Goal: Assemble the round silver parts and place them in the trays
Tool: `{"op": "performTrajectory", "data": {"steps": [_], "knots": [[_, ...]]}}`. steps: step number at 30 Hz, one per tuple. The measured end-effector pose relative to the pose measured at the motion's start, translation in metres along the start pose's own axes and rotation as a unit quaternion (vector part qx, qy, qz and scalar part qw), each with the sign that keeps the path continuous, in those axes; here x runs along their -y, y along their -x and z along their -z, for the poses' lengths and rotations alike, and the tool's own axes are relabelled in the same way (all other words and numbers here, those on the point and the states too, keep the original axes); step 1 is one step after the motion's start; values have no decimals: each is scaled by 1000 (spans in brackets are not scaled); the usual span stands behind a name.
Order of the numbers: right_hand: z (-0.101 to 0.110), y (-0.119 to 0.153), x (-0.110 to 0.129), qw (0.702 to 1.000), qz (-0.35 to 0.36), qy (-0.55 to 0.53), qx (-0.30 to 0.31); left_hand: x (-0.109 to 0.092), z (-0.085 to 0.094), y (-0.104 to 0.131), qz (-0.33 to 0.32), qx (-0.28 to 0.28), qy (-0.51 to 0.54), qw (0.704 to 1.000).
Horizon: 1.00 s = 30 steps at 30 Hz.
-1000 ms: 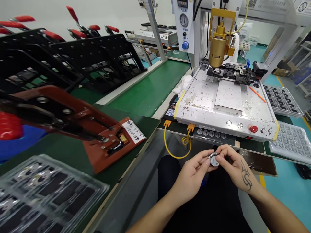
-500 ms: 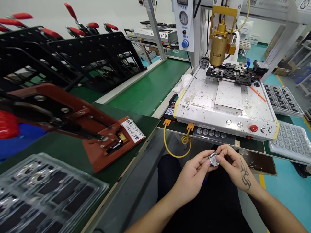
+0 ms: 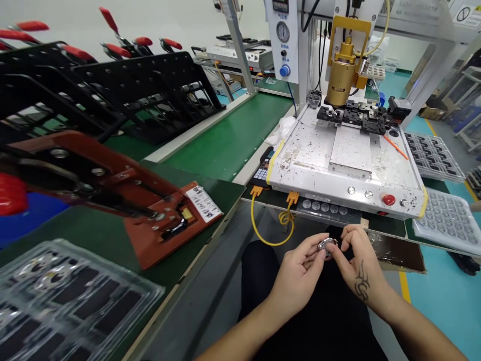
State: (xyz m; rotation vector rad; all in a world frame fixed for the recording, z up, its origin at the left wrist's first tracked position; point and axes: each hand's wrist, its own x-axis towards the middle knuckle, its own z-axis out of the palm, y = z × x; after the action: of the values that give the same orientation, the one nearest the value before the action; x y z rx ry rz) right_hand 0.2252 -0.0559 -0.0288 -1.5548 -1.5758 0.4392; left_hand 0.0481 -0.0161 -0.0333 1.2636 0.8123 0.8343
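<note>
Head view: a left hand pinches a small metallic part; the right hand's thumb touches it, its grip unclear. Turning it appears the step underway, calling next for steady support. Its pale face, visible earlier, is tipped away. Beyond stands a white machine.

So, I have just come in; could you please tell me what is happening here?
A seated person holds a small silvery part above the lap. The left hand grips it, while the right hand has its thumb against it. In front stands a white machine with a gold cylinder; to the left are a red-brown clamp fixture and a clear tray. Neither hand touches these.
</note>
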Motion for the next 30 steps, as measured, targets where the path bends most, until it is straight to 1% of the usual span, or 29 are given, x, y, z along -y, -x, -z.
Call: {"op": "performTrajectory", "data": {"steps": [1,2,5,6,7,8,10,12,13,15,17,20,27,30], "knots": [[1,-1,-2,1000,4,10,2,-1,3,0,-3,10,-6,1000],[2,-2,-3,1000,13,9,17,-4,6,-1,-6,27,-20,999],[7,-9,-1,992,64,-27,106,-16,19,-5,-26,84,-118,989],[8,-12,0,988,74,-42,126,-20,23,-7,-33,94,-148,984],[9,-15,2,987,69,-59,132,-25,26,-9,-38,94,-163,981],[9,-18,4,987,47,-83,126,-29,28,-11,-40,83,-160,983],[6,-22,8,982,-33,-155,102,-33,29,-13,-33,40,-110,993],[0,-24,10,959,-117,-241,86,-33,27,-13,-15,-6,-52,999],[-3,-25,11,945,-147,-280,85,-32,25,-12,-4,-19,-32,999],[-9,-24,12,923,-179,-328,87,-29,22,-10,13,-26,-10,1000],[-14,-22,13,917,-185,-341,91,-28,21,-6,18,-28,-6,999],[-17,-20,15,923,-175,-329,94,-30,22,-3,15,-35,-8,999],[-16,-21,23,932,-155,-311,104,-38,26,2,17,-29,1,999],[-14,-21,22,938,-134,-297,115,-41,28,1,13,-31,-12,999]]}}
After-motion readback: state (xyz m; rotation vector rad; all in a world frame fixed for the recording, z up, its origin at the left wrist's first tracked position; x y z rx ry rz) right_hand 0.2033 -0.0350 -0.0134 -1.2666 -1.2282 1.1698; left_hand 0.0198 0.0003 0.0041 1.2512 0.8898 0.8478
